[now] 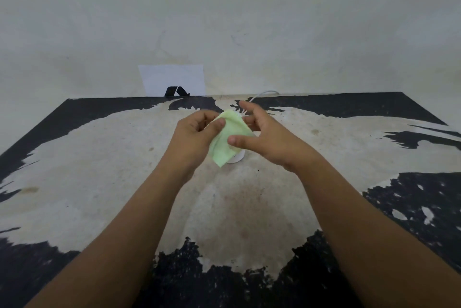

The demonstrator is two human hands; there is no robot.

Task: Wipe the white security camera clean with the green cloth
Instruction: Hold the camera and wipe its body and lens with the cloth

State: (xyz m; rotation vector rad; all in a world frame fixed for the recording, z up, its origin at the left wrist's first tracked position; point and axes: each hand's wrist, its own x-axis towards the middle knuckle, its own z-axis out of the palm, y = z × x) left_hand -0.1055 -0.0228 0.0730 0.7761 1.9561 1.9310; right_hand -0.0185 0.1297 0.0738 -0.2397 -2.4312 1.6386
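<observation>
A pale green cloth (228,139) is draped over the white security camera (237,157), of which only the round base and a sliver of the top show. My left hand (193,136) pinches the cloth's upper left edge between thumb and fingers. My right hand (265,134) presses its thumb on the cloth's right side, with its fingers spread behind the camera. A white cable (262,95) runs from behind the camera toward the wall.
The worn black and beige table (99,158) reaches back to a pale wall. A white sheet of paper (172,79) leans on the wall behind a small black stand (176,91) at the table's far edge.
</observation>
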